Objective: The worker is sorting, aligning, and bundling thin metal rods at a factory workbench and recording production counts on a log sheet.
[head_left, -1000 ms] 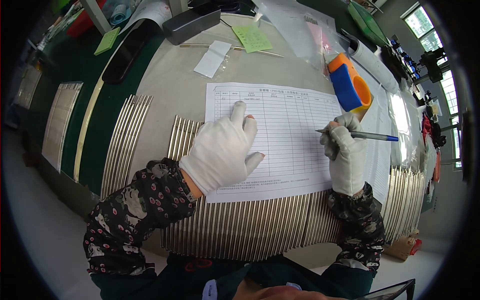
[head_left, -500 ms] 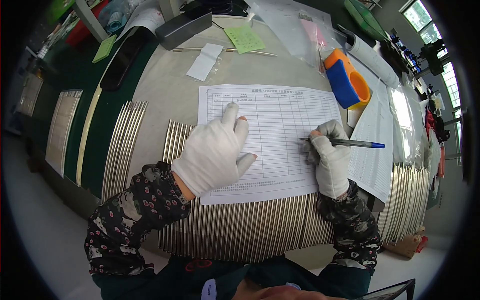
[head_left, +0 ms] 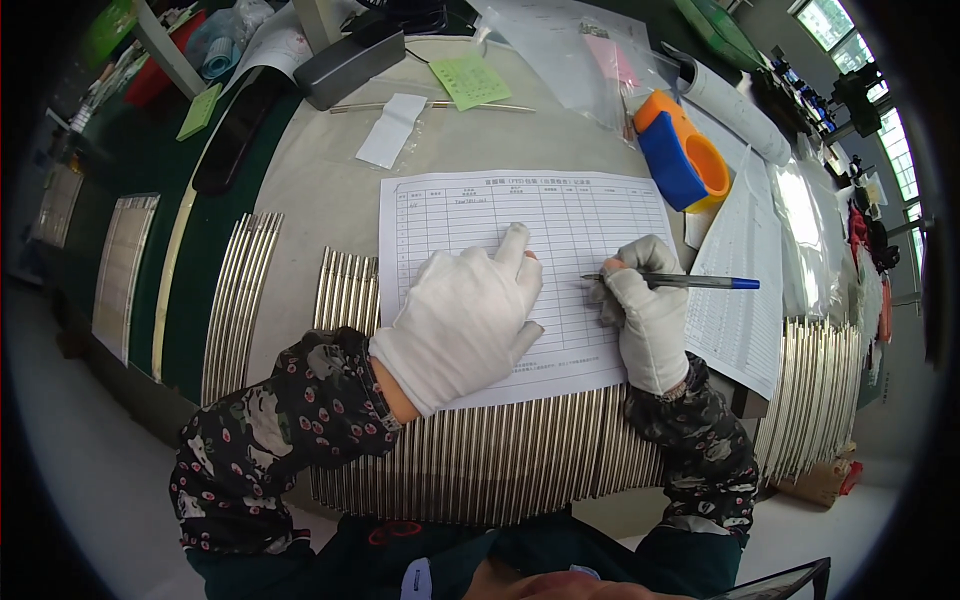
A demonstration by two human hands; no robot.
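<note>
A white printed form with a ruled table [head_left: 560, 215] lies on the work surface over rows of metal rods. My left hand [head_left: 465, 315], in a white glove, lies flat on the form with fingers spread, index finger pointing at a row. My right hand [head_left: 645, 310], also gloved, grips a blue-capped pen [head_left: 690, 282] whose tip rests on the form near its middle. Both sleeves are dark with a small red and white print.
Shiny metal rods [head_left: 480, 460] lie side by side under and around the form. An orange and blue tape dispenser [head_left: 682, 155] sits at the upper right beside more printed sheets [head_left: 745, 290]. A green note [head_left: 470, 80], a white slip [head_left: 390, 130] and clear bags [head_left: 560, 45] lie farther back.
Both hands have shifted left across the form. The pen has tilted flatter and its tip now sits near the sheet's middle, close to my left index finger.
</note>
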